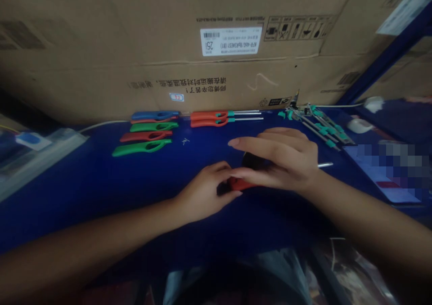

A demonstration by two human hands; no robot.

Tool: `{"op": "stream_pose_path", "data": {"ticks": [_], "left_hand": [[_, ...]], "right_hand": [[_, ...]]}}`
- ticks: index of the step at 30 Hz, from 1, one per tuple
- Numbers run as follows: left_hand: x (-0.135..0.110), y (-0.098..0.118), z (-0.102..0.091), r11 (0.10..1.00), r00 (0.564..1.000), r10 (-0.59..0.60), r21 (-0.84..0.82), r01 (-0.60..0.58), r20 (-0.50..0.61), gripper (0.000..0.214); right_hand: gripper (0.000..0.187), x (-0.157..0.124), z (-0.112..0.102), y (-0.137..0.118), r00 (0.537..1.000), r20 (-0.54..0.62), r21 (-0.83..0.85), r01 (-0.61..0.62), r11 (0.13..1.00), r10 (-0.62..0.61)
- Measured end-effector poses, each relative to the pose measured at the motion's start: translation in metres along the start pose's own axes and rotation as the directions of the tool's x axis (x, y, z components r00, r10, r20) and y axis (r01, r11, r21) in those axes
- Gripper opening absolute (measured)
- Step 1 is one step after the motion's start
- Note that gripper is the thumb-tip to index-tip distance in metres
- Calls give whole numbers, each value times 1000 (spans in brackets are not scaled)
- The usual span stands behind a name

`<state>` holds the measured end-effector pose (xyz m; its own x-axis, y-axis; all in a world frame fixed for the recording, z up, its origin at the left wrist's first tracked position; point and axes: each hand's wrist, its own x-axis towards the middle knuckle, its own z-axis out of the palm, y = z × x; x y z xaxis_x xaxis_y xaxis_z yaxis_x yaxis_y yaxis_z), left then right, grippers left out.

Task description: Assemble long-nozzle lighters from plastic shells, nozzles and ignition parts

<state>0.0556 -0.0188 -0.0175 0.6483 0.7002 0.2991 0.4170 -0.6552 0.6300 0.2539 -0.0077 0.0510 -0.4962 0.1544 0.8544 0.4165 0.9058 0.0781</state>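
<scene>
A red-orange long-nosed lighter (pixel 241 183) lies between my two hands above the blue table, mostly covered by fingers. My left hand (pixel 205 192) is closed, its thumb and fingers pinching the lighter's left end. From the right, my right hand (pixel 286 159) curls over the lighter with its thumb against the body and the index finger stretched to the left. Under that index finger shows a dark round-edged thing (pixel 253 161) whose kind I cannot make out. A metal tube (pixel 326 164) sticks out to the right behind my right hand.
Coloured lighter handles (pixel 143 136) lie in a stack at back left. Beside them are orange lighters with metal tubes (pixel 209 118). Metal rods with teal pieces (pixel 324 125) lie at back right, near a phone-like screen (pixel 384 174). A cardboard box (pixel 135 39) walls the back.
</scene>
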Motion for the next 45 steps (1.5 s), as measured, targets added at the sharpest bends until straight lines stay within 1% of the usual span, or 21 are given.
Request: {"op": "stream_pose_path", "data": {"ticks": [1, 3, 5, 6, 8, 10, 12, 14, 16, 18, 20, 24, 26, 29, 31, 33, 37, 39, 42, 44, 45], "left_hand": [[0, 0, 0, 1000, 1000, 9, -8, -9, -3, 20], [0, 1, -1, 1000, 1000, 20, -18, -20, -2, 24], [1, 1, -2, 1000, 1000, 22, -20, -22, 2, 28], [1, 1, -2, 1000, 1000, 22, -21, -22, 3, 29], [1, 1, -1, 1000, 1000, 27, -14, -27, -6, 27], [1, 1, -1, 999, 999, 32, -4, -32, -15, 25], [0, 1, -1, 1000, 999, 31, 3, -31, -13, 25], [0, 1, -1, 1000, 1000, 28, 5, -28, -11, 26], [0, 0, -1, 1000, 1000, 25, 11, -25, -13, 27], [0, -1, -1, 999, 999, 32, 17, -32, -26, 25], [0, -2, 0, 999, 999, 39, 19, -38, -37, 20], [0, -3, 2, 999, 999, 31, 26, -30, -30, 16], [0, -2, 1, 999, 999, 27, 23, -27, -28, 17], [0, -1, 0, 1000, 1000, 23, 9, -23, -14, 22], [0, 0, -1, 1000, 1000, 20, 7, -20, -5, 28], [1, 0, -1, 1000, 1000, 25, 1, -25, -10, 28], [1, 0, 0, 999, 999, 47, -5, -47, -27, 20], [1, -1, 0, 999, 998, 42, 3, -42, -37, 15], [0, -1, 0, 999, 998, 43, -1, -43, -48, 12], [0, -1, 1, 998, 998, 54, -8, -54, -44, 13], [0, -1, 1, 998, 998, 54, -8, -55, -42, 14]], "right_hand": [[29, -1, 0, 1, 999, 10, 14, -31, 999, 31], [33, 0, 0, 2, 985, 85, 131, -162, 978, 152], [39, 2, 1, 2, 953, 186, 266, -282, 922, 238], [38, 3, 1, 2, 946, 203, 310, -306, 900, 252], [30, 3, 2, 3, 959, 140, 329, -281, 902, 247], [26, 2, 3, 5, 981, 5, 250, -188, 950, 193], [26, 2, 2, 7, 992, -47, 158, -111, 981, 119], [26, 4, 1, 7, 994, 24, 175, -111, 978, 109], [31, 8, -1, 6, 979, 142, 290, -185, 939, 149], [30, 12, -3, 4, 965, 200, 397, -236, 887, 168], [23, 14, -4, 2, 972, 172, 409, -219, 886, 161], [18, 11, -5, 3, 995, 56, 219, -98, 971, 88], [20, 9, -5, 4, 995, 87, 197, -73, 978, 57], [31, 10, -7, 5, 970, 218, 318, -174, 932, 107], [33, 12, -7, 6, 955, 260, 395, -239, 887, 141], [27, 12, -6, 7, 963, 220, 396, -233, 888, 154], [20, 10, -3, 7, 990, 87, 265, -127, 956, 107], [20, 10, -3, 4, 990, 110, 259, -117, 959, 91], [31, 13, -5, -1, 972, 209, 392, -185, 901, 109], [28, 15, -6, -2, 966, 235, 469, -206, 859, 104], [24, 16, -7, -2, 970, 220, 468, -199, 861, 104]]}}
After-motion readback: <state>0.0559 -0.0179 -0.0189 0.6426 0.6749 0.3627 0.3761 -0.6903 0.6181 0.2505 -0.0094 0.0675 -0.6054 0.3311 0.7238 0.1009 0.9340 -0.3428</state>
